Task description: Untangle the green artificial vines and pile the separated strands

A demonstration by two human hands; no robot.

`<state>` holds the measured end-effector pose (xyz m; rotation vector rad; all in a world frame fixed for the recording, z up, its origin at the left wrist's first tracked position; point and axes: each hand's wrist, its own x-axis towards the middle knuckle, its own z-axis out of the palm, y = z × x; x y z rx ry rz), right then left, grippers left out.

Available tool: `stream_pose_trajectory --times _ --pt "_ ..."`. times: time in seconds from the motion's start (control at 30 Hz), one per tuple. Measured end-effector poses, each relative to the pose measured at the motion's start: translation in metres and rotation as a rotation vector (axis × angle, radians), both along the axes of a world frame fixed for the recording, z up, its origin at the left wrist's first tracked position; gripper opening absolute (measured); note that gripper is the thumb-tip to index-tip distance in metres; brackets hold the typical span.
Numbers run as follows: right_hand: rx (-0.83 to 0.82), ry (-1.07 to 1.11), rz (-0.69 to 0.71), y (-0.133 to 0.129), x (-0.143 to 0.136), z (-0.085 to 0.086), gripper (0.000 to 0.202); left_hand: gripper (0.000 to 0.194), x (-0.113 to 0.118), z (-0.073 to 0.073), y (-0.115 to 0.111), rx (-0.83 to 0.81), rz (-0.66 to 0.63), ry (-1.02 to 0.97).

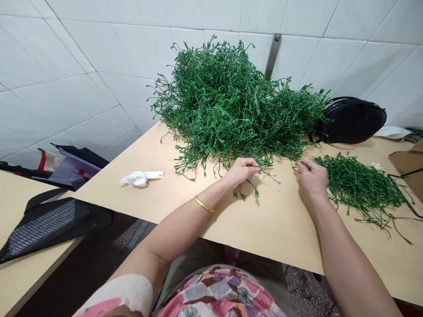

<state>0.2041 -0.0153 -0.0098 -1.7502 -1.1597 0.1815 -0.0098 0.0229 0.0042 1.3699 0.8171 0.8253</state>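
A big heap of green plastic stems [228,105] with small budded tips lies at the back of the table. In front of its near edge, my left hand [243,171] is closed in a pinch on a few green stems [246,189], which hang below and poke out past the fingertips. My right hand [311,177] is further right, fingers curled together at the heap's front edge; what they hold, if anything, is too small to name. Beside it on the right lies a smaller, flatter pile of green stems [363,185].
A crumpled white tissue [141,178] lies on the pale wooden table [264,229] at left. Behind the small pile are a black round case [353,119] and a cardboard box [410,165]. A black mesh bag [46,226] rests on another table at left. White tiled wall behind.
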Motion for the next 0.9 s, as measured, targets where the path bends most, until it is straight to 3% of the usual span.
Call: stream_pose_trajectory --times 0.07,0.13,0.23,0.3,0.37,0.43,0.5,0.6,0.73,0.9 --pt "0.043 -0.185 -0.231 -0.003 0.016 0.006 0.033 0.015 -0.001 -0.001 0.003 -0.045 0.054 -0.049" --pt "0.013 -0.377 -0.402 -0.005 0.024 0.011 0.049 0.016 0.0 -0.002 0.003 -0.058 0.028 -0.059" --pt "0.006 -0.536 -0.446 -0.009 0.019 0.014 0.067 0.017 0.002 -0.001 -0.002 -0.005 -0.004 -0.019" --pt "0.087 -0.535 -0.297 -0.011 0.007 0.016 0.049 0.017 0.003 -0.001 -0.006 0.03 -0.005 0.018" --pt "0.133 -0.414 0.001 -0.014 -0.009 0.017 0.03 0.017 0.005 0.0 -0.008 0.049 0.001 0.034" --pt "0.082 -0.235 0.351 -0.016 -0.027 0.017 0.027 0.018 0.005 0.0 -0.009 0.057 0.007 0.027" --pt "-0.003 -0.09 0.574 -0.017 -0.043 0.015 0.028 0.021 0.004 0.002 -0.009 0.063 -0.011 0.003" --pt "-0.08 0.082 0.692 -0.017 -0.056 0.009 0.041 0.027 0.002 0.004 -0.009 0.072 -0.049 -0.047" --pt "-0.097 0.222 0.741 -0.015 -0.058 0.002 0.05 0.029 0.002 0.004 -0.01 0.029 -0.11 -0.095" --pt "-0.198 0.275 0.769 -0.016 -0.058 0.005 0.035 0.029 0.005 0.001 -0.009 0.018 -0.075 -0.096"
